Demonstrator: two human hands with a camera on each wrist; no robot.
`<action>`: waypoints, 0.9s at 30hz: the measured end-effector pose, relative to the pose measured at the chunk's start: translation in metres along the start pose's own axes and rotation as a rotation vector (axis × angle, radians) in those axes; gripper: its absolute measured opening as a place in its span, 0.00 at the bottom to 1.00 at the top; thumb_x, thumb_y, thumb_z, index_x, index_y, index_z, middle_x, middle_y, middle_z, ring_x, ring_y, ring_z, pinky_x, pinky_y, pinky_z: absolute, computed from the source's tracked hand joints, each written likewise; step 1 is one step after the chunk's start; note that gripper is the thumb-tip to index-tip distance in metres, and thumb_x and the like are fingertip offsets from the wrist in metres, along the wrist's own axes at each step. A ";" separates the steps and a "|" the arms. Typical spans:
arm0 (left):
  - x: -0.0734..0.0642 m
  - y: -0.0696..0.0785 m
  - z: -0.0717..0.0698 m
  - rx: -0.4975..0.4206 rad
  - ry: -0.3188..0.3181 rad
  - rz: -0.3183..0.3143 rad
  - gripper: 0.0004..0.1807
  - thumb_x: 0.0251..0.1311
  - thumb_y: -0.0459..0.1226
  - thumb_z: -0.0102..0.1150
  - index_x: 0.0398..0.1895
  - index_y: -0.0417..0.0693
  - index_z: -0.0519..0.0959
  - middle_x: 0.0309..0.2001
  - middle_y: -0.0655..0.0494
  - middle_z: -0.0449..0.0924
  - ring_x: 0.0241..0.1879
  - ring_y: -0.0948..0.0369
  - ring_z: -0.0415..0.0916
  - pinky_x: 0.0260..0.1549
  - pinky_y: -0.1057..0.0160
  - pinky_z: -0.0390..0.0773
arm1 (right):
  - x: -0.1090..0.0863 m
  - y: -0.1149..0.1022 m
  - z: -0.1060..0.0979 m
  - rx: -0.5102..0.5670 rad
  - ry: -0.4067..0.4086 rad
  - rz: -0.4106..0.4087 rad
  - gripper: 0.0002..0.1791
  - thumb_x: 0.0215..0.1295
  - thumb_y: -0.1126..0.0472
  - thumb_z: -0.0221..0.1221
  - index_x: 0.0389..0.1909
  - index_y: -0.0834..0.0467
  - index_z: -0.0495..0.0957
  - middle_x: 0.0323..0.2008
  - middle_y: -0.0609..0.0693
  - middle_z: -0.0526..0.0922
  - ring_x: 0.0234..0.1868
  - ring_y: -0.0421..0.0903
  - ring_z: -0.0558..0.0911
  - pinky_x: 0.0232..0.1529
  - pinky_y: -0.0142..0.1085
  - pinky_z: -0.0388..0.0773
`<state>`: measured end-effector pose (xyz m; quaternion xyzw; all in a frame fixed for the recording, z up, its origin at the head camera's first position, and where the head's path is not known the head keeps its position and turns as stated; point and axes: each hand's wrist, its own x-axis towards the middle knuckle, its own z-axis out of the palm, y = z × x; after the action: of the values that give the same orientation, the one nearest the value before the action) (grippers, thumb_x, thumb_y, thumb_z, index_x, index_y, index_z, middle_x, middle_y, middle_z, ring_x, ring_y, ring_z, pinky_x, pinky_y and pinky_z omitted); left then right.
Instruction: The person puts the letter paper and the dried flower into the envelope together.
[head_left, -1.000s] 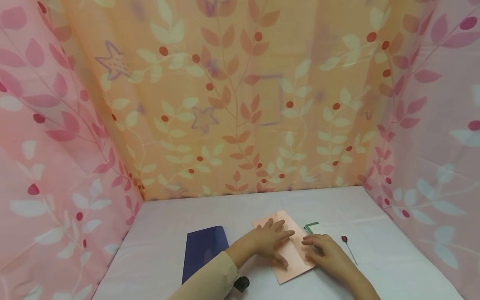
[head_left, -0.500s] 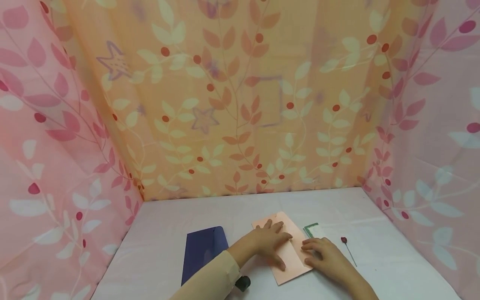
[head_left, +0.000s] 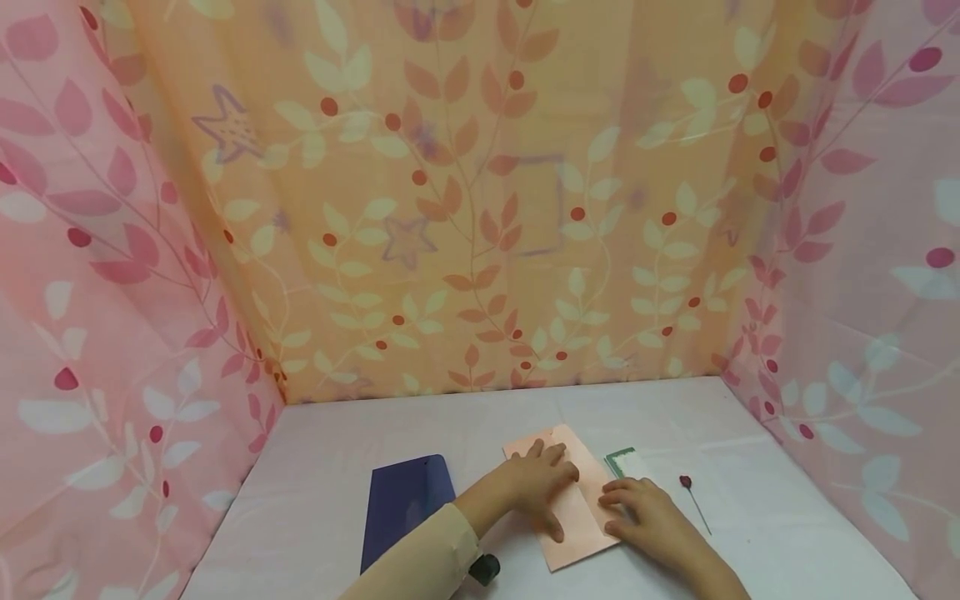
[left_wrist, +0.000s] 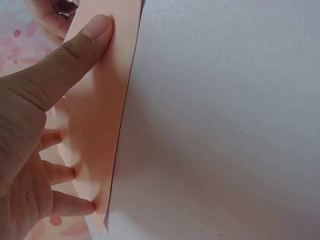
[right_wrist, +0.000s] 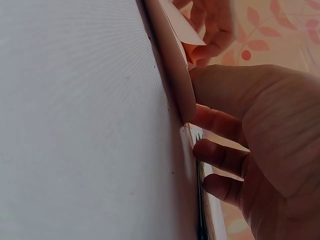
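A peach-pink envelope [head_left: 576, 504] lies on the table in the head view, tilted, with its long fold running lengthwise. My left hand [head_left: 534, 485] rests spread on it; in the left wrist view the thumb [left_wrist: 92, 35] presses its surface and the fingertips touch further along. At its right edge my right hand [head_left: 651, 518] has the thumb and bent fingers touching the paper. In the right wrist view the right thumb [right_wrist: 220, 87] and index finger lie against the envelope's edge [right_wrist: 175, 75] from the upper side. A green-bordered white card [head_left: 622, 461] lies just beyond the right fingers, partly hidden.
A navy-blue envelope [head_left: 405, 504] lies at the left, partly under the left sleeve [head_left: 427, 554]. Near that sleeve is a black cylindrical object [head_left: 486, 568], mostly covered. A small dark-red flower on a thin stem [head_left: 694, 502] lies right. Patterned curtains [head_left: 480, 200] surround the white table.
The left thumb and fingers draw in slightly on the envelope. The right hand stays at its right edge with a slight shift. The camera view moves a little.
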<state>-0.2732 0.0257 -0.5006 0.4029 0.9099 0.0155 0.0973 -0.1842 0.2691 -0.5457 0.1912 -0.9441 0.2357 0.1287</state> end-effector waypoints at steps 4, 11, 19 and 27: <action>-0.001 0.001 0.002 -0.013 0.030 -0.013 0.47 0.33 0.66 0.80 0.63 0.77 0.70 0.81 0.58 0.52 0.78 0.40 0.52 0.63 0.33 0.70 | 0.001 -0.005 -0.002 -0.018 -0.030 0.023 0.15 0.59 0.44 0.71 0.44 0.45 0.87 0.54 0.39 0.83 0.53 0.45 0.79 0.54 0.50 0.78; -0.003 0.007 0.004 -0.056 0.071 -0.065 0.47 0.31 0.62 0.83 0.60 0.77 0.70 0.81 0.58 0.50 0.79 0.40 0.50 0.63 0.31 0.69 | 0.001 -0.008 -0.004 -0.037 -0.054 0.041 0.16 0.59 0.44 0.71 0.44 0.47 0.87 0.54 0.40 0.83 0.52 0.44 0.78 0.53 0.51 0.78; -0.006 0.012 0.005 -0.023 0.133 -0.076 0.47 0.33 0.61 0.83 0.60 0.74 0.68 0.81 0.57 0.50 0.78 0.39 0.51 0.58 0.30 0.72 | 0.004 -0.005 -0.003 -0.039 -0.065 0.084 0.15 0.59 0.43 0.71 0.44 0.44 0.87 0.53 0.39 0.82 0.52 0.44 0.78 0.52 0.51 0.76; -0.010 -0.001 0.011 -0.176 0.177 -0.009 0.46 0.34 0.58 0.85 0.57 0.67 0.66 0.82 0.55 0.49 0.79 0.38 0.49 0.58 0.28 0.71 | 0.002 -0.002 0.000 0.005 0.012 0.041 0.07 0.64 0.48 0.69 0.39 0.44 0.87 0.51 0.40 0.84 0.48 0.41 0.78 0.48 0.46 0.75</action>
<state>-0.2648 0.0174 -0.5098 0.3857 0.9119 0.1305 0.0518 -0.1851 0.2664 -0.5444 0.1709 -0.9465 0.2417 0.1288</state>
